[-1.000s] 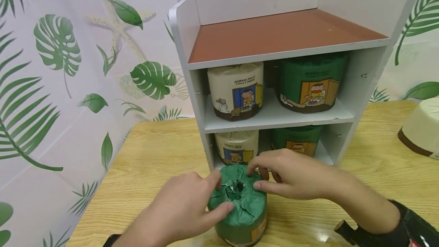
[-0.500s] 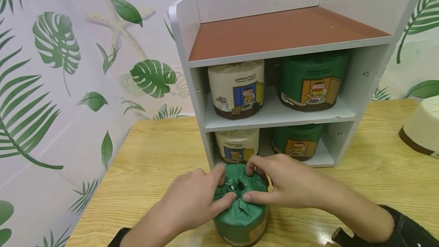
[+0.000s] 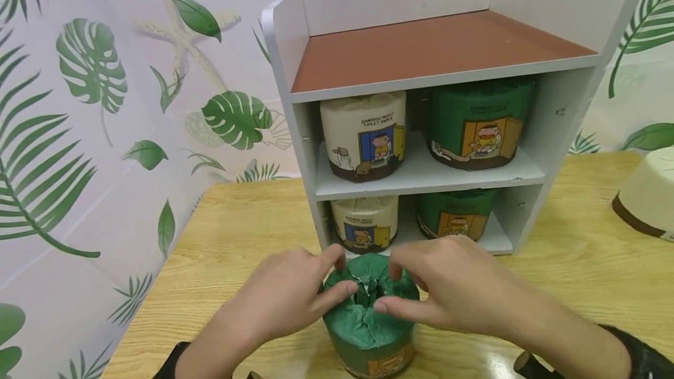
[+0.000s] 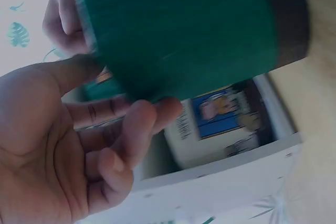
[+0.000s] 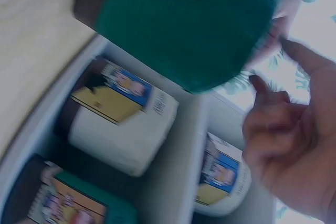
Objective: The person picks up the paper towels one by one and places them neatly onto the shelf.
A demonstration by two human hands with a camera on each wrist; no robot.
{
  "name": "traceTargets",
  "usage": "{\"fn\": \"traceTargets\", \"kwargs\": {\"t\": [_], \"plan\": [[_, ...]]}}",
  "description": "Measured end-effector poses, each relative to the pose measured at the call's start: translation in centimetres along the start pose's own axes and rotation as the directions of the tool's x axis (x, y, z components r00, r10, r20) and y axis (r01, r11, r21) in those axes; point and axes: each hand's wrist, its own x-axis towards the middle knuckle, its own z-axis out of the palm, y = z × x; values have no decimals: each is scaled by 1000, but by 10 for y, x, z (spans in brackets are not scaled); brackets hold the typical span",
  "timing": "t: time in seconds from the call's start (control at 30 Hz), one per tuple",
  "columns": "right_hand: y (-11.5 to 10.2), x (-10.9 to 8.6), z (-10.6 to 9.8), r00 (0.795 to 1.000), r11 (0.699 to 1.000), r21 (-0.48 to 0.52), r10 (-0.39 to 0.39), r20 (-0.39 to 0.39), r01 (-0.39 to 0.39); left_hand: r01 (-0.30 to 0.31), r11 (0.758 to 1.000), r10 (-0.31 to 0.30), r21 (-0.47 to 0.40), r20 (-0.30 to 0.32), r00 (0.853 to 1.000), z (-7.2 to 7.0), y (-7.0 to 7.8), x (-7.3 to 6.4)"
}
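A green-wrapped toilet paper roll [image 3: 371, 329] stands upright on the table in front of the shelf, its gathered wrapper creased around a dark centre hole. My left hand [image 3: 281, 294] is at the roll's left upper edge, thumb tip beside the hole and fingers loosely bent. From the right, my right hand [image 3: 455, 285] reaches over the top, its thumb near the hole and its index finger bent down toward the wrapper. Both wrist views show thumb and index finger spread apart at the roll's top rim. The left wrist view shows the left hand's [image 4: 68, 135] other fingers loosely curled.
A white shelf unit [image 3: 421, 189] with a brown top holds cream rolls [image 3: 363, 139] on the left and green rolls [image 3: 479, 124] on the right, on two levels. Another cream roll [image 3: 650, 192] stands on the wooden table [image 3: 237, 233] at far right. A leaf-patterned backdrop [image 3: 158, 133] hangs behind.
The hands first drew together over the roll's top, thumbs close to the hole, then moved slightly apart. The roll has shifted a little right, and its centre hole looks wider.
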Motion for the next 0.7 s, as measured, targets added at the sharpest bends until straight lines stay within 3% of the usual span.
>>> {"fn": "traceTargets", "kwargs": {"t": [0.07,0.13,0.23,0.37,0.43,0.5,0.6,0.7], "plan": [[-4,-3,-1,992,992,-16,-124,4,124,42,999,-42,9,-38,998,-8,0,-5],[-8,-6,0,973,973,-43,-224,62,227,83,997,-82,3,-86,993,-15,-1,-10],[-15,-6,4,950,945,-135,-280,137,298,122,993,-122,-9,-142,982,-22,-2,-14],[-22,-4,17,919,854,-356,-394,31,378,101,995,-101,-13,-179,979,-22,-2,-14],[-25,-3,22,896,802,-459,-443,-30,382,85,996,-85,-9,-182,980,-21,-1,-12],[-29,-2,27,884,775,-516,-462,-67,366,70,998,-70,-6,-183,981,-20,0,-10],[-32,-2,30,893,782,-522,-443,-81,341,63,998,-63,-4,-184,981,-18,-1,-9],[-32,-2,28,930,851,-418,-367,-40,318,64,998,-63,1,-195,979,-18,-1,-9]]}}
